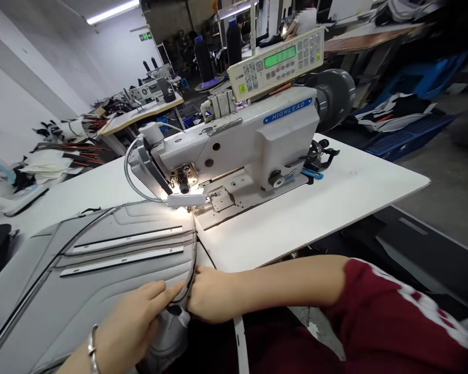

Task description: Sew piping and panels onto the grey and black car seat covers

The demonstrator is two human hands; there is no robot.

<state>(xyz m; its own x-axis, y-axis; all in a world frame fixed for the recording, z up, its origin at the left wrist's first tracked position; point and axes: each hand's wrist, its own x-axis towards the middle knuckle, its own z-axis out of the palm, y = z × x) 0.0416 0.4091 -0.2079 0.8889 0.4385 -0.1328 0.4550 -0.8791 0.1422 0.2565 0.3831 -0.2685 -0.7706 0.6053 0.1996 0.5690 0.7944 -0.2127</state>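
A large grey padded fabric panel [97,283] with dark piping and two pale slotted strips [128,239] lies on the white sewing table. Its far corner sits by the lit needle area of a HIGHLEAD sewing machine [234,140]. My left hand [136,317] rests over the panel's near edge, index finger stretched along it; the thumb is mostly hidden, tucked by the edge. Curled round the piped right edge, my right hand [212,293] grips the panel, with its fingertips hidden. A loose pale strip [241,345] hangs below the right wrist.
The machine's control box [276,62] shows a green display. Dark thread cones [205,62] stand behind it. Fabric pieces [49,163] are piled at left. A blue crate [409,136] holds cut pieces at right. Another person [302,23] sits in the background.
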